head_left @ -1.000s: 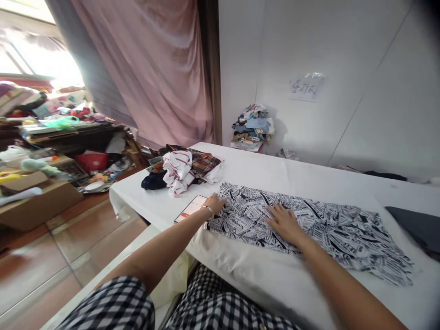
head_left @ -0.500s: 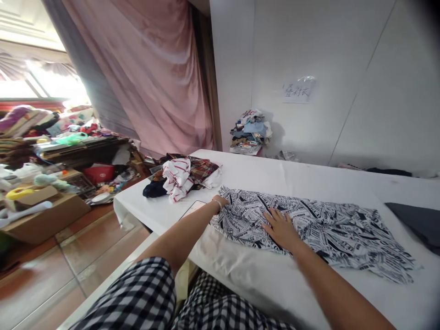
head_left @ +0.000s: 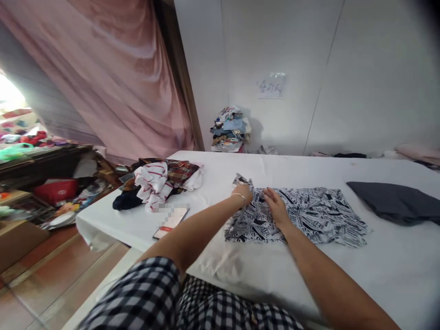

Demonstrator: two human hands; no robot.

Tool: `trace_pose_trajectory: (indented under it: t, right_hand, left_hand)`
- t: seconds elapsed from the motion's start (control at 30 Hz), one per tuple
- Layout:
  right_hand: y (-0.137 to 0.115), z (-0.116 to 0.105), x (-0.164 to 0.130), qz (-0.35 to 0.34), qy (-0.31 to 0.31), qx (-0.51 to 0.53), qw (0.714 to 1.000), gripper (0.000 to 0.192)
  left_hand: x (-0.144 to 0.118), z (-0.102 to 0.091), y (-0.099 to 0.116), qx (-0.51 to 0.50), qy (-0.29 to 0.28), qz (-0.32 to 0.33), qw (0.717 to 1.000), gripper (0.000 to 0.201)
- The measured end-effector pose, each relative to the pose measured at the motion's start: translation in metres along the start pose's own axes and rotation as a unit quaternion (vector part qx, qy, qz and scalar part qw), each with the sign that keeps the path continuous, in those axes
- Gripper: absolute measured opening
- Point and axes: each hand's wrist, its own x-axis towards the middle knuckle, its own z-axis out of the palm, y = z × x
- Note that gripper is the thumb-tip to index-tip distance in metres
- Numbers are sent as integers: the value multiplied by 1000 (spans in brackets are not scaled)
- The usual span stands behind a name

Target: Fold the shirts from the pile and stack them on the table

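Observation:
A black-and-white shirt with a newsprint pattern [head_left: 316, 215] lies stretched lengthwise across the white-covered table [head_left: 309, 172]. My left hand [head_left: 243, 191] is closed on the shirt's left end and holds that edge lifted off the table, partly folded over. Beside it, my right hand [head_left: 277, 208] rests on the shirt with fingers stretched out, pressing the cloth. The gripped fabric under the left fingers is partly hidden by the hand.
A heap of crumpled clothes [head_left: 154, 183] lies on the table's left, near a phone [head_left: 173, 221]. Dark grey folded cloth [head_left: 395, 201] is at the right. A clothes stack [head_left: 231, 130] stands by the wall under a paper sign [head_left: 271, 86]. A pink curtain [head_left: 137, 78] hangs at left.
My left hand has raised the shirt's left end and brought it rightward, closer to my right hand. The view has turned to the right.

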Motion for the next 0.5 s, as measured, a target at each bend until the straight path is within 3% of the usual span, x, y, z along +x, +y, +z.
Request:
trace_pose_trajectory:
  t: [0.1,0.2,0.27,0.37,0.43,0.5]
  right_hand:
    - [-6,-11,4,13,47,38,998,62]
    - [-12,-22,8,23,73,26,997,58]
    - [-17,-27,11,24,86,9,996,56]
    - [-28,-27,9,-8,85,-33,996,50]
    - [-36,-22,1,-65,48,-91,993,46]
    - [-43,-12,-13,-139,-29,-176,974,43]
  left_hand:
    - [-14,30,47,-45,-10,72,996,30]
    - [-27,33,51,-84,31,133,987,36]
    - [-28,23,28,-102,73,124,984,42]
    - [-24,8,-25,-115,107,31,987,45]
    - [-22,8,-56,-111,101,-33,988,46]
    - [-21,17,-75,-107,82,-76,988,48]
